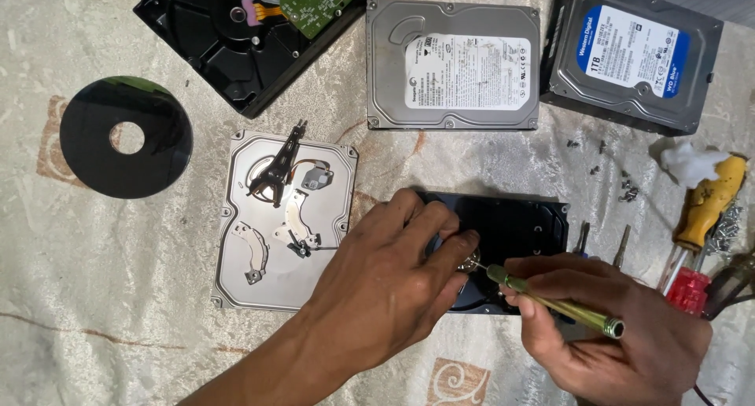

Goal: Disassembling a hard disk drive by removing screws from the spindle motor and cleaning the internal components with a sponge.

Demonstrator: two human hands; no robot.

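Our left hand (393,272) steadies the opened black hard drive (511,225); right hand (605,335) grips a screwdriver (550,300) at its hub; beside us one stripped drive, two uncut.

Makeshift repair bench: dismantled hard drives (454,64), screwdrivers (708,205).

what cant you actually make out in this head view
1. Tip of the green-handled screwdriver: hidden between the left hand and right hand.
2. Near part of the open black drive case: covered by both hands.
3. Small loose screws on the cloth: too small to tell apart.
4. Red-handled tool: partly hidden behind the right hand.
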